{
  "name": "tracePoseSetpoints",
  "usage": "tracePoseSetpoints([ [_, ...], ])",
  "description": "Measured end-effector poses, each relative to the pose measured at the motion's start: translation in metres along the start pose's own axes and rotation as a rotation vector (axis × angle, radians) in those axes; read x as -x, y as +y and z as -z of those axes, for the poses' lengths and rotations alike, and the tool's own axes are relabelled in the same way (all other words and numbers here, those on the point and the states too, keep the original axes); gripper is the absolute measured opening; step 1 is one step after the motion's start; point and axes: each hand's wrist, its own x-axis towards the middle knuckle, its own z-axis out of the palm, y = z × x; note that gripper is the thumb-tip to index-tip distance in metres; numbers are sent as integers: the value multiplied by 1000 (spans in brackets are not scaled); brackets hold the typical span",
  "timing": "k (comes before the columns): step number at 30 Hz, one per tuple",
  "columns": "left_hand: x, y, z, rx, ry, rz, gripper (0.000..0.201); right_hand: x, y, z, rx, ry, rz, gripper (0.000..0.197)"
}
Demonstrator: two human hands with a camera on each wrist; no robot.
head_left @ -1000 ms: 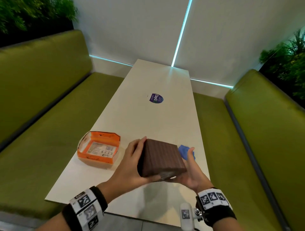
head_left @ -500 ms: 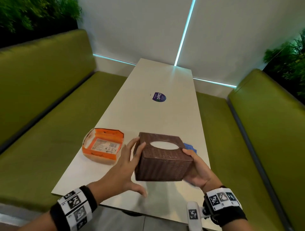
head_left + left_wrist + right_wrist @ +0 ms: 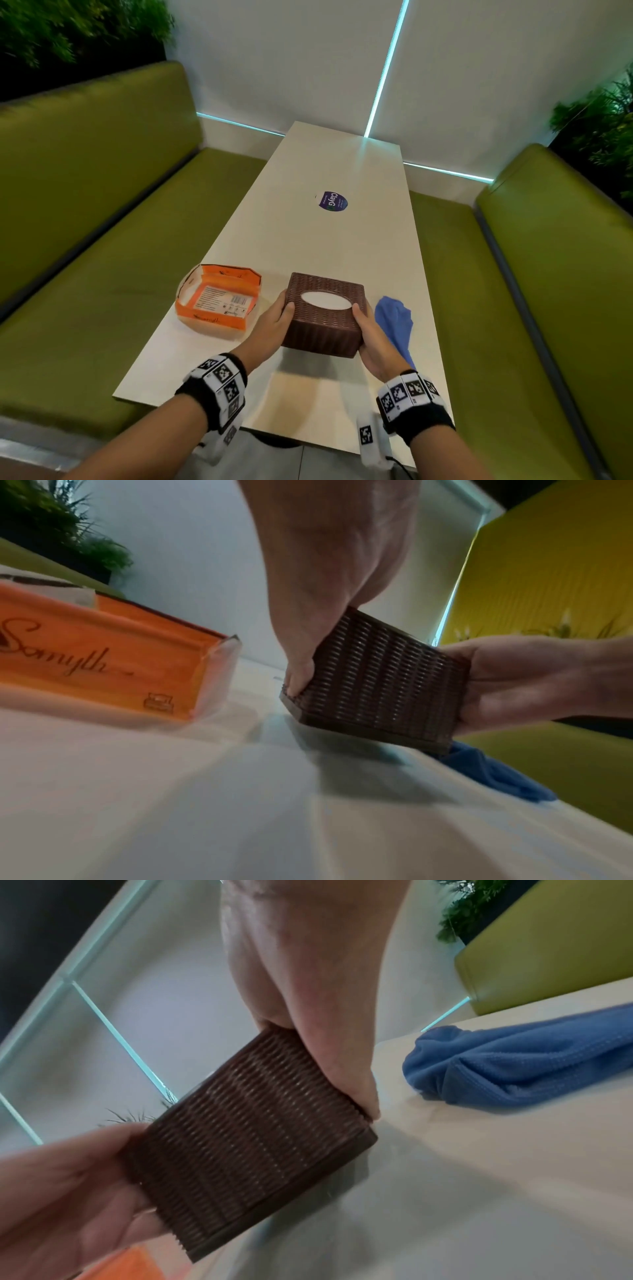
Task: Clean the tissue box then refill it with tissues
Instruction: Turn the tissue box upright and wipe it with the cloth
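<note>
Both hands — the left hand [image 3: 274,320] and the right hand [image 3: 371,337] — grasped the brown tissue box [image 3: 325,317] just above the long white table [image 3: 308,226]. Green benches [image 3: 102,212] stood along both sides, and an orange tissue pack [image 3: 219,298] and a blue cloth [image 3: 394,320] lay beside the box.

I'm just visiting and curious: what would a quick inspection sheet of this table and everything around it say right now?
Surface: pale table with a round purple sticker.
Job's things: brown woven tissue box upright, white showing in its oval opening; opened orange tissue carton to its left; blue cloth to its right.
Clutter: nothing seen.
Hands: left hand and right hand grip the box's sides.
Cables: thin dark cable below the right wrist, at the frame's bottom edge.
Surroundings: green benches, plants, white wall.
</note>
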Motion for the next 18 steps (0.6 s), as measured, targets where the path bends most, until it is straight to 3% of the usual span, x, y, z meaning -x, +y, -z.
tracePoseSetpoints([
  [18,-14,-3,0,-31,32,32,35,-23,7,-1,236,55,2,56],
])
